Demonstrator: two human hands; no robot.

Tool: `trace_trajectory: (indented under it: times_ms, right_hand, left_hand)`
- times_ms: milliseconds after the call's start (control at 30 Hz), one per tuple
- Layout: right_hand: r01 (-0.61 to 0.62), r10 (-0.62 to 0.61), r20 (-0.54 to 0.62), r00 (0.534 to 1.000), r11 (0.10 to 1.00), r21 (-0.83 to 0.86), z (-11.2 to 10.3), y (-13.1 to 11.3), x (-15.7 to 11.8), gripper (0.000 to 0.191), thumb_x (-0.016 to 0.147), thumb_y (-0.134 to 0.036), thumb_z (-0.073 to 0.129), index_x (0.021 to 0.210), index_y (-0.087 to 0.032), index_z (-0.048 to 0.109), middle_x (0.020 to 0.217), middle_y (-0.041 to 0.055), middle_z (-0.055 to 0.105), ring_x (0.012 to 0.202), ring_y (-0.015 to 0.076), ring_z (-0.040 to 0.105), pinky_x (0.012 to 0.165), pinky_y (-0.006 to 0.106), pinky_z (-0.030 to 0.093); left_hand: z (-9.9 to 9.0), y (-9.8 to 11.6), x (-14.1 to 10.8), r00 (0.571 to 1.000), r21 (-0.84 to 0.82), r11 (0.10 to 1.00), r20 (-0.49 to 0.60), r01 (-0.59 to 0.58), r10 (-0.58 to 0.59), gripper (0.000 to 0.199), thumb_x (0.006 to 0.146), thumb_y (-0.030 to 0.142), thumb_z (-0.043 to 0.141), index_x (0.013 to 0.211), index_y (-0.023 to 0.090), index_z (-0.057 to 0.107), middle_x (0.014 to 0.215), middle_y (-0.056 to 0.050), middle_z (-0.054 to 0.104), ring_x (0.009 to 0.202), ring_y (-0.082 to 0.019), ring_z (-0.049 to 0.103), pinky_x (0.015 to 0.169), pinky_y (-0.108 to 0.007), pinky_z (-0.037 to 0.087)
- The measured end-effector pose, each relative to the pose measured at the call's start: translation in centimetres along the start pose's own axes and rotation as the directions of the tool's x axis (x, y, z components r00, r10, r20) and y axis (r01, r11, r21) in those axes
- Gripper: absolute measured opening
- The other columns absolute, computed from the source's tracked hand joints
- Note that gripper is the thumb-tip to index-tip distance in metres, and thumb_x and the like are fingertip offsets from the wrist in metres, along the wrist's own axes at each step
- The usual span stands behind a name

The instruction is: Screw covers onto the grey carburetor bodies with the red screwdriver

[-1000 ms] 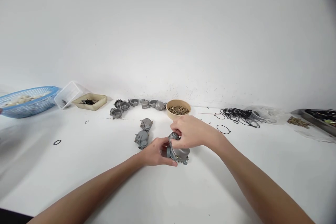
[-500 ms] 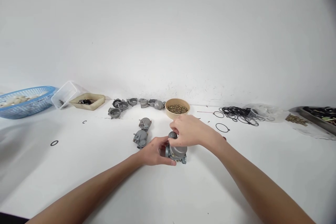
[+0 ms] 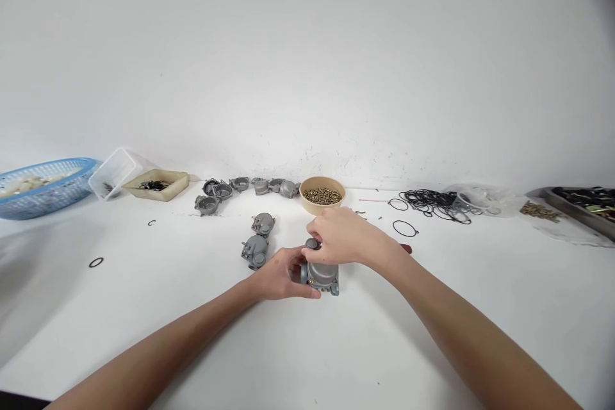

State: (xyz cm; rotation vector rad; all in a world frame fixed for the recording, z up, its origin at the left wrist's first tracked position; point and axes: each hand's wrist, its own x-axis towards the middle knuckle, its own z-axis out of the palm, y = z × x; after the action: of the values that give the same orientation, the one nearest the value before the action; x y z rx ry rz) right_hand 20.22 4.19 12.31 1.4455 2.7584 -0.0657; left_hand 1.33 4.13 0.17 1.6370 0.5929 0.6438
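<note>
A grey metal carburetor [image 3: 324, 274] rests on the white table in front of me, its rounded float bowl facing up. My left hand [image 3: 283, 274] grips it from the left, thumb along the near side and fingers behind. Over its top bends my right hand [image 3: 341, 235], fingers curled and pinched at the round dark cap [image 3: 312, 243] that stands up from the bowl. The right fingertips are partly hidden. Just left of my left hand sit two similar carburetors, a nearer one [image 3: 255, 250] and a farther one [image 3: 263, 224].
Behind are several grey float bowls [image 3: 207, 205] and a tan tub [image 3: 323, 207] of brass screws. Black rubber rings [image 3: 430, 202] lie at right, near a metal tray [image 3: 583, 213]. A red handle [image 3: 406, 248] shows behind my right wrist. A blue basket [image 3: 62, 192] stands far left.
The whole view has shifted slightly. Both hands stay on the carburetor, and the right fingers keep their place at the cap with only a small shift.
</note>
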Motion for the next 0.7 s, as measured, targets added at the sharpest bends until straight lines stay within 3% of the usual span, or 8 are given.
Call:
trace_trajectory:
  times_ms: [267, 400, 500, 600, 700]
  right_hand:
    - [-0.024, 0.021, 0.037, 0.999, 0.994, 0.104, -0.5, 1.3, -0.6, 0.057, 0.093, -0.064, 0.047, 0.059, -0.019, 0.041, 0.055, 0.0002, 0.050, 0.050, 0.0117, 0.038, 0.052, 0.029, 0.022]
    - [-0.121, 0.129, -0.074, 0.989, 0.987, 0.105, -0.4, 4.0, -2.4, 0.057, 0.097, -0.066, 0.043, 0.062, -0.020, 0.038, 0.056, -0.0013, 0.049, 0.052, 0.0132, 0.041, 0.054, 0.029, 0.025]
    - [-0.176, 0.187, -0.161, 0.969, 0.981, 0.077, 2.2, 7.4, -5.0, 0.050, 0.099, -0.058, 0.045, 0.066, -0.021, 0.046, 0.064, 0.0008, 0.057, 0.058, 0.0154, 0.049, 0.059, 0.030, 0.031]
    - [-0.236, 0.259, -0.213, 0.942, 0.963, 0.126, 5.8, 10.6, -7.8, 0.045, 0.101, -0.056, 0.040, 0.081, -0.022, 0.060, 0.089, 0.0061, 0.067, 0.070, 0.0185, 0.059, 0.068, 0.032, 0.041]
    - [-0.258, 0.293, -0.091, 0.952, 0.925, 0.278, 7.9, 12.2, -9.7, 0.041, 0.102, -0.057, 0.041, 0.107, -0.027, 0.068, 0.112, 0.0078, 0.069, 0.095, 0.0234, 0.065, 0.083, 0.036, 0.049]
  left_hand:
    - [-0.2, 0.7, -0.1, 0.997, 0.042, 0.999, 0.074, -0.024, 0.021, 0.041, 0.081, 0.029, 0.082, 0.117, 0.018, 0.066, 0.105, -0.007, 0.066, 0.097, -0.027, 0.064, 0.083, -0.039, 0.054]
    - [-0.5, 1.0, 0.0, 0.996, 0.110, 0.992, 0.070, -0.054, 0.047, 0.034, 0.080, 0.033, 0.081, 0.108, 0.017, 0.068, 0.106, -0.006, 0.061, 0.093, -0.024, 0.059, 0.079, -0.035, 0.051]
    - [-0.6, 1.1, 0.0, 0.996, 0.163, 0.985, 0.071, -0.058, 0.047, 0.035, 0.081, 0.033, 0.077, 0.111, 0.018, 0.067, 0.110, -0.006, 0.058, 0.095, -0.024, 0.057, 0.077, -0.033, 0.049]
    - [-0.4, 1.2, 0.0, 0.996, 0.232, 0.970, 0.051, -0.076, 0.066, 0.029, 0.078, 0.029, 0.074, 0.104, 0.018, 0.067, 0.108, -0.006, 0.057, 0.094, -0.024, 0.056, 0.073, -0.031, 0.048]
    - [-0.3, 1.3, 0.0, 0.995, 0.283, 0.954, 0.047, -0.100, 0.090, 0.026, 0.076, 0.027, 0.070, 0.100, 0.018, 0.067, 0.108, -0.007, 0.056, 0.093, -0.024, 0.056, 0.072, -0.030, 0.048]
